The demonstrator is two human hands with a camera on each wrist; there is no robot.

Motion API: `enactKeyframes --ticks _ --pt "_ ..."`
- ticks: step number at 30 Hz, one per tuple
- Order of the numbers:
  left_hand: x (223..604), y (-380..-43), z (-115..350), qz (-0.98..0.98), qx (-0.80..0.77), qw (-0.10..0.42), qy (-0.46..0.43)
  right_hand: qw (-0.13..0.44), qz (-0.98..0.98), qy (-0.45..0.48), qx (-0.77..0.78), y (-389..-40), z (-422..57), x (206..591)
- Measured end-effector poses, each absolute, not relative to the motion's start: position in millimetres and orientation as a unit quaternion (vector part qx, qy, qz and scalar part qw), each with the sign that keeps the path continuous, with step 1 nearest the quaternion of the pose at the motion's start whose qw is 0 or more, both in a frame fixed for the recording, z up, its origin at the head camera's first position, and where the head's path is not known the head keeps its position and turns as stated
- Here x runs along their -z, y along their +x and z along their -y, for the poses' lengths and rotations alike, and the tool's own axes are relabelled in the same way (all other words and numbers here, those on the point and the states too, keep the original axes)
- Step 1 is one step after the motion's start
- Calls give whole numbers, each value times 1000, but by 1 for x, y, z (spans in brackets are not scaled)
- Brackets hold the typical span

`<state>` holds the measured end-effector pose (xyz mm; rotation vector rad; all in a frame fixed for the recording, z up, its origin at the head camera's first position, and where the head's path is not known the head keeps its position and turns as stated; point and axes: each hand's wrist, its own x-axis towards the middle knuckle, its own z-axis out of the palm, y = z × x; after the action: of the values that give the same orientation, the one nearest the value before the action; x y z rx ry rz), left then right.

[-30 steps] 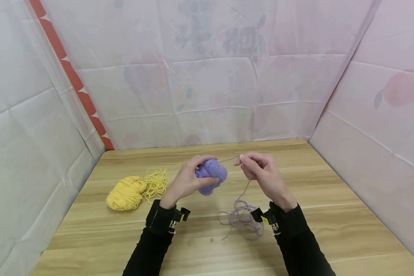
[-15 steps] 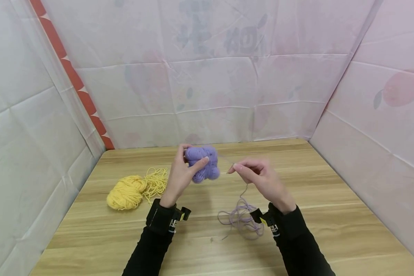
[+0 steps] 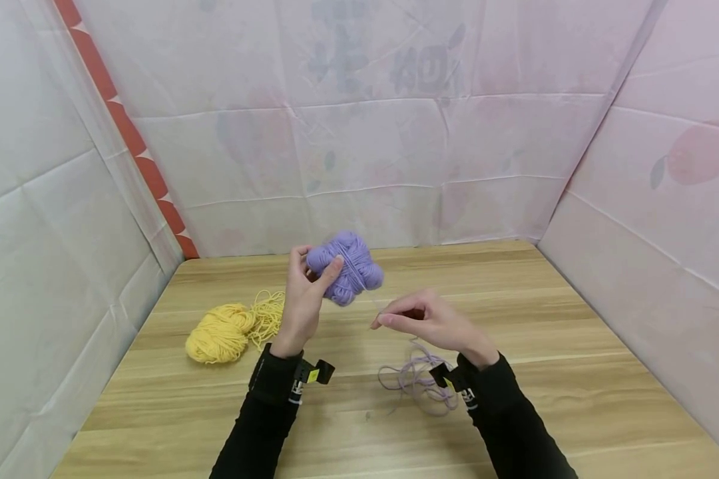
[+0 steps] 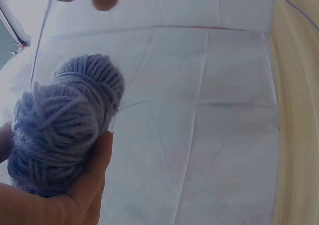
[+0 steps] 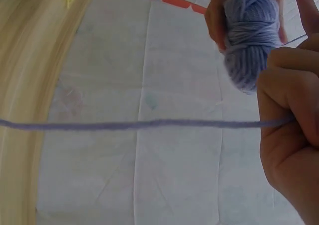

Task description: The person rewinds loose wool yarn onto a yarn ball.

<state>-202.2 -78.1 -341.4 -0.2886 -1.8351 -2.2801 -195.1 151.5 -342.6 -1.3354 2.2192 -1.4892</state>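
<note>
Above the wooden table (image 3: 605, 372), the left hand (image 3: 302, 303) clamps a purple yarn ball (image 3: 350, 269), likely tensioning the strand (image 4: 40, 41) the right hand (image 3: 434, 322) pinches.

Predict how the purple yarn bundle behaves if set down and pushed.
The purple yarn bundle probably won't roll smoothly, given its lumpy lobes. It likely squashes softly, being wound yarn. It may unwind, since a strand runs to the right hand.
</note>
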Motion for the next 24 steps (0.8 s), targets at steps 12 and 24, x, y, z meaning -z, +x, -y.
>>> enactKeyframes --ticks 12,24 --pt "337 -199 78 524 841 36 -130 127 -771 -390 487 -212 -147 361" --pt "336 -196 83 559 781 -121 -249 156 -740 -313 575 -218 -160 363"
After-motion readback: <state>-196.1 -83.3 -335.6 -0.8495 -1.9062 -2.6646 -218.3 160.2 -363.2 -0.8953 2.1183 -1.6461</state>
